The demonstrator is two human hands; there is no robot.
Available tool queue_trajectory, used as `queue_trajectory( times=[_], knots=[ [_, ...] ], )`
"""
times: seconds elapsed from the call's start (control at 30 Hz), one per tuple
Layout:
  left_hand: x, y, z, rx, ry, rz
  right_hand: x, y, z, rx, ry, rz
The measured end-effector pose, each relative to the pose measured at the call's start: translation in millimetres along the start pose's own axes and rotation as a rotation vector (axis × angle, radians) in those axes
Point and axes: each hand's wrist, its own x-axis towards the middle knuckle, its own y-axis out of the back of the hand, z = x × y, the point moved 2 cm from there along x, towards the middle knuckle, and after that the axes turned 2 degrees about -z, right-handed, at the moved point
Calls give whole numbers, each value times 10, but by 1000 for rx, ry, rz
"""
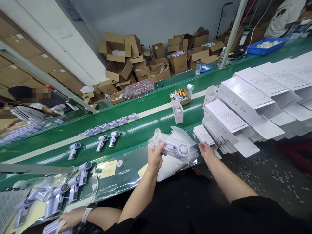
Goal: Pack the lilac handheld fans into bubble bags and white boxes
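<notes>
My left hand [156, 158] is closed around a light purple handheld fan [172, 149] in a clear bubble-wrap bag. The round fan head points right and the bag's loose end bunches up at the left. Beneath it, several bubble-wrap bags [170, 169] lie at the bench edge. My right hand [206, 151] is at the near edge of a small white box [204, 135], fingers apart and slightly bent. Whether the fingertips touch the box is hard to make out. Stacks of flattened white boxes [226, 117] rise just beyond that hand.
More fans [102, 143] stand along the green conveyor [138, 130]. An open white box [177, 112] and a cardboard tray [181, 96] with small parts are ahead. At lower left, a co-worker's hand [73, 218] with a watch holds a fan beside a fan pile [58, 191].
</notes>
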Motion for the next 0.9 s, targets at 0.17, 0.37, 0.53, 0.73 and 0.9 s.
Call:
queue_trajectory(
  times=[0.17, 0.37, 0.53, 0.73, 0.9],
  knots=[
    [-8, 385, 24, -116, 9, 199, -209, -320, 91, -65, 160, 118],
    [205, 744, 118, -278, -24, 386, -313, -1185, 55, -314, 322, -70],
    [574, 956, 320, -439, -98, 579, 241, -2088, -112, -955, 844, -474],
    [1352, 866, 350, -423, -173, 659, 1216, -2700, 202, -1207, 909, -891],
    [2006, 662, 153, -104, -267, 576, 1548, -2658, 377, -1190, 853, -953]
  ],
)
